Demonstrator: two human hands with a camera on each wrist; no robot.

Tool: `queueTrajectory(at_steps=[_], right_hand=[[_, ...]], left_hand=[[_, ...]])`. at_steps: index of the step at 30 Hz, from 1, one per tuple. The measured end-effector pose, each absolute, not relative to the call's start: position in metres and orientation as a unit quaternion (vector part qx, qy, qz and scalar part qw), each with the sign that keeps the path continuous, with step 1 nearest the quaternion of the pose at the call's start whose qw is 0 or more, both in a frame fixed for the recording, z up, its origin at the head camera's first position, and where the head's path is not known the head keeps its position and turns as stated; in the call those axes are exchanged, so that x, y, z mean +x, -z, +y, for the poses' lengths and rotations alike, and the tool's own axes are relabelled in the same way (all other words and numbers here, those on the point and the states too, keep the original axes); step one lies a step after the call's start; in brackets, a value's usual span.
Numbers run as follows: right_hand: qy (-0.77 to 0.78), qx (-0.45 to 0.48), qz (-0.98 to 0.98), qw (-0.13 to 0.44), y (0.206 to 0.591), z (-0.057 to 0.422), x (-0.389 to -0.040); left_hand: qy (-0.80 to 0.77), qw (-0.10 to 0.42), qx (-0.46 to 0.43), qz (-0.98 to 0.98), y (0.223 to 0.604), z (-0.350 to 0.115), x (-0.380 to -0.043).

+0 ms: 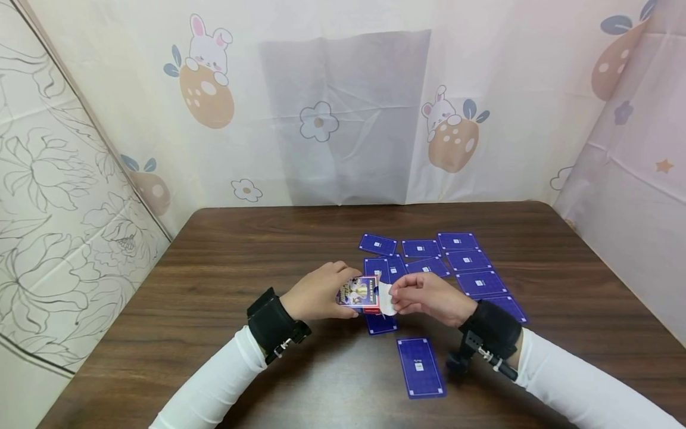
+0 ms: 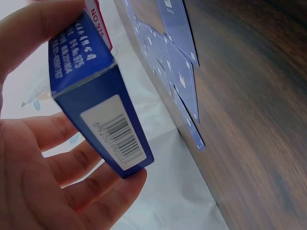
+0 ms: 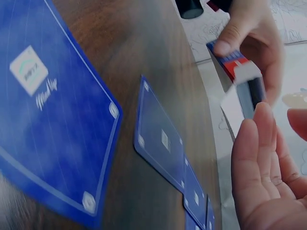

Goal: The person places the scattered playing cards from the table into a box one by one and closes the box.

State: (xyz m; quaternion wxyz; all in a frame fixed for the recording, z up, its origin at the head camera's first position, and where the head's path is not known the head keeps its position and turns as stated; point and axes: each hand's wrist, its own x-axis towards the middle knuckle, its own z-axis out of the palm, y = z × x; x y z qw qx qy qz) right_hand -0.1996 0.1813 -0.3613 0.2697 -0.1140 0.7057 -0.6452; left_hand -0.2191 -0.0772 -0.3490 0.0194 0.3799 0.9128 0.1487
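My left hand (image 1: pixel 320 292) grips a small blue card box (image 1: pixel 356 292) by its sides, thumb on one side and fingers on the other. A white barcode label (image 2: pixel 115 132) shows on its lower end in the left wrist view. The box's other end is open, with white flaps (image 1: pixel 386 299) sticking out toward the right. My right hand (image 1: pixel 427 296) is at this end, its extended fingertips (image 3: pixel 263 112) right at the flap. Its thumb (image 3: pixel 298 122) stands apart from the fingers in the right wrist view.
Several blue cards (image 1: pixel 467 260) lie face down in loose rows beyond and right of the hands, some overlapping. A single card (image 1: pixel 421 368) lies nearer on the brown wooden table (image 1: pixel 257 238). A patterned curtain (image 1: pixel 343 155) hangs behind the table.
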Motion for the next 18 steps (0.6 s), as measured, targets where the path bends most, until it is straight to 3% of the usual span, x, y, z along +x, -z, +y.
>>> queueTrajectory(at_steps=[7,18], right_hand=[[0.617,-0.109,0.748,0.217,0.345,0.200,-0.213],[0.422,-0.144,0.892,0.073,0.327,0.223,-0.248]], left_hand=[[-0.150,0.017,0.374,0.915,0.348,-0.085,-0.219],[-0.153,0.013,0.376,0.914,0.346,-0.089,-0.217]])
